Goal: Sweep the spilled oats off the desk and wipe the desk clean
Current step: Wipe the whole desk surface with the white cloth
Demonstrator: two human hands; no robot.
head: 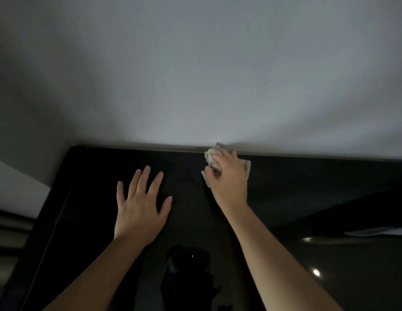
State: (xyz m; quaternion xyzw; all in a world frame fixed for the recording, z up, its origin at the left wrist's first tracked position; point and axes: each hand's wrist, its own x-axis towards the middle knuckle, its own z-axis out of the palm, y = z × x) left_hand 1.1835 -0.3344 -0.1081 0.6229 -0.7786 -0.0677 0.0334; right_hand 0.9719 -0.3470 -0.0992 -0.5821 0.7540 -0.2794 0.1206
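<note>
1. In the head view, your left hand [140, 205] lay spread flat on the dark glossy table [307, 187], fingers straight and apart, holding nothing.
2. Your right hand [229, 178] had its fingers curled over a pale crumpled wad [210, 157], pressing it onto the table at the far edge, right against the wall [195, 75].
3. No oats showed on the surface, though the light was poor, so I judged you were in the wiping step rather than the sweeping.
4. The next move probably called for drawing the wad along that far edge, then back toward you in overlapping passes.
</note>
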